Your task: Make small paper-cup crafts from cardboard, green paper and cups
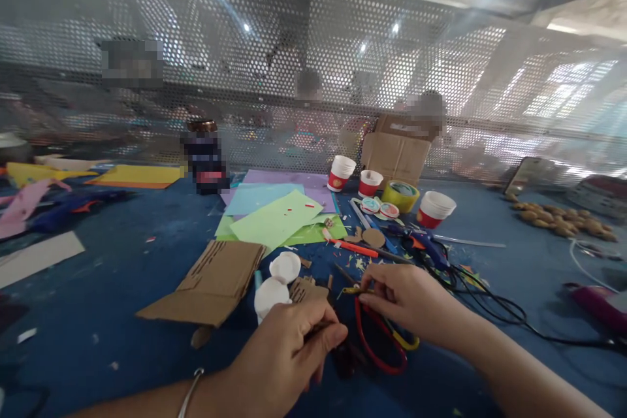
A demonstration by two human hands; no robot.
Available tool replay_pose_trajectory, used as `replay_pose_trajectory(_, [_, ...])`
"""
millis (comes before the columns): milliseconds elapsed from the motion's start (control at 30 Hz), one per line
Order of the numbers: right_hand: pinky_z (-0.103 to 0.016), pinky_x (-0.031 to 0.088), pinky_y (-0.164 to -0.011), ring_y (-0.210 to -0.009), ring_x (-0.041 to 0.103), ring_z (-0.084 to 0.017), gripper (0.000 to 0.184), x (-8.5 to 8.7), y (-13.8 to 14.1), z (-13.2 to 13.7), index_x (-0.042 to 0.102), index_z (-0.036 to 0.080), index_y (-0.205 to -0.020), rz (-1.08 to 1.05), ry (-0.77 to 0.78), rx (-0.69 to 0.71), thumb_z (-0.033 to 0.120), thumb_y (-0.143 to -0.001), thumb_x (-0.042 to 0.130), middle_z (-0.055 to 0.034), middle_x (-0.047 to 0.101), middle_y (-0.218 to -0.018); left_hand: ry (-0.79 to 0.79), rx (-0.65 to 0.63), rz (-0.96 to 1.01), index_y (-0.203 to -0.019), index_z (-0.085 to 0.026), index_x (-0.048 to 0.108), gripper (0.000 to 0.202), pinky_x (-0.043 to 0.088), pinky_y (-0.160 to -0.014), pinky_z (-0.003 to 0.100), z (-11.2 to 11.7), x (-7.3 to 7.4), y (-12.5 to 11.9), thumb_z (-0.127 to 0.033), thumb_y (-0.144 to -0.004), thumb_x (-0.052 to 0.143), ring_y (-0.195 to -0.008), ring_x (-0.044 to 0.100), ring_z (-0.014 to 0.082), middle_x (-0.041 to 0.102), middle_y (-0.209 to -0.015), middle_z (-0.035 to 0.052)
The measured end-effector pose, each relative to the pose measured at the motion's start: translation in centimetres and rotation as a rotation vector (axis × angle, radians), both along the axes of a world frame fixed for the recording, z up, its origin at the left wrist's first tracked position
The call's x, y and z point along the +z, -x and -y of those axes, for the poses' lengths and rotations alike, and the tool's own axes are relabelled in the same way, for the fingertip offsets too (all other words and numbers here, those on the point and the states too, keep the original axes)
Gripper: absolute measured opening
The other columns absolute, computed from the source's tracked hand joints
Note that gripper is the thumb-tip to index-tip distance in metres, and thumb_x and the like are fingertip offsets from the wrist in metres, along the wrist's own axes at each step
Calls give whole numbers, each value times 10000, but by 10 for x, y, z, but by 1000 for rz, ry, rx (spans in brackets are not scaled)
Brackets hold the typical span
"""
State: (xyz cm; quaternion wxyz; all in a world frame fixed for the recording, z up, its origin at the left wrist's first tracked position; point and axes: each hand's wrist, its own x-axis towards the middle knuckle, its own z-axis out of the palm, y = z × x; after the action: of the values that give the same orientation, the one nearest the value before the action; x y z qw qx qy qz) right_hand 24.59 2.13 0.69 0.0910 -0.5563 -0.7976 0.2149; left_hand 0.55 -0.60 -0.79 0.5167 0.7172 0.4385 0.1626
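Observation:
My left hand is closed in a pinch near the front of the table; whatever sits between its fingers is hidden. To its right, my right hand pinches a small thin yellowish piece between thumb and fingers. Scissors with red and yellow handles lie beneath the right hand, partly covered by it. A dark object, too blurred to name, is between the hands. Just beyond the left hand are white round pieces and small cut cardboard. A folded cardboard piece lies to the left.
Coloured paper sheets lie at the middle back. Paper cups, yellow tape, an orange-red cutter and a blue glue gun with a looping black cable stand or lie further right. Peanuts are at far right.

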Motion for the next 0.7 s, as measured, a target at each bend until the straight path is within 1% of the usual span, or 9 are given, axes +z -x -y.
replay_pose_trajectory(67, [-238, 352, -559, -620, 589, -146, 123, 0, -2, 0, 678, 234, -918, 3, 8, 0, 345, -907, 625, 26, 667, -683, -66, -34, -59, -872, -201, 609, 350, 356, -501, 205, -2, 0, 1, -490, -999, 459, -517, 540, 105, 579, -578, -43])
replay_pose_trajectory(133, [-239, 346, -555, -612, 581, -144, 127, 1, -5, -1, 677, 233, -901, 13, 5, -1, 345, -909, 618, 26, 663, -674, -124, -73, -101, -839, -199, 618, 368, 350, -522, 204, -4, -1, 2, -483, -1007, 454, -540, 547, 100, 593, -587, -41])
replay_pose_trajectory(267, [-248, 334, -549, -606, 571, -148, 171, 2, -10, -5, 677, 224, -877, 52, -39, -48, 373, -914, 604, 12, 659, -681, -154, -103, -122, -834, -198, 608, 438, 349, -533, 206, -6, -2, 4, -528, -1024, 393, -559, 556, 100, 615, -614, -34])
replay_pose_trajectory(400, [-259, 345, -553, -610, 582, -159, 211, 0, -18, -12, 679, 212, -886, 49, -66, -123, 386, -929, 567, -10, 676, -702, -195, -144, -136, -816, -196, 585, 448, 360, -551, 218, -3, 1, 4, -483, -1049, 331, -580, 560, 109, 633, -657, -17])
replay_pose_trajectory(467, [-265, 357, -557, -605, 586, -162, 235, 0, -22, -15, 678, 211, -890, 17, -71, -145, 391, -943, 537, -12, 682, -704, -263, -202, -159, -805, -191, 592, 397, 382, -596, 229, 0, 2, 3, -418, -1046, 373, -653, 579, 124, 660, -742, 4])
replay_pose_trajectory(567, [-279, 378, -577, -618, 598, -172, 268, 1, -27, -17, 678, 211, -874, -16, -90, -203, 414, -948, 518, -10, 691, -704, -348, -288, -152, -852, -187, 640, 261, 427, -720, 244, 3, 2, 1, -313, -1014, 479, -833, 614, 154, 687, -934, 34])
replay_pose_trajectory(633, [-284, 383, -587, -624, 597, -175, 275, 4, -30, -18, 681, 212, -866, -17, -113, -242, 420, -942, 517, -9, 694, -710, -343, -304, -140, -873, -189, 652, 205, 435, -748, 244, 3, 1, 1, -281, -1000, 519, -883, 619, 159, 685, -976, 34])
replay_pose_trajectory(700, [-284, 379, -586, -617, 584, -171, 268, 5, -32, -19, 685, 213, -866, -4, -136, -265, 413, -933, 521, -5, 689, -708, -329, -286, -141, -882, -196, 650, 173, 433, -734, 238, 2, 0, 1, -260, -995, 535, -867, 619, 149, 686, -957, 18])
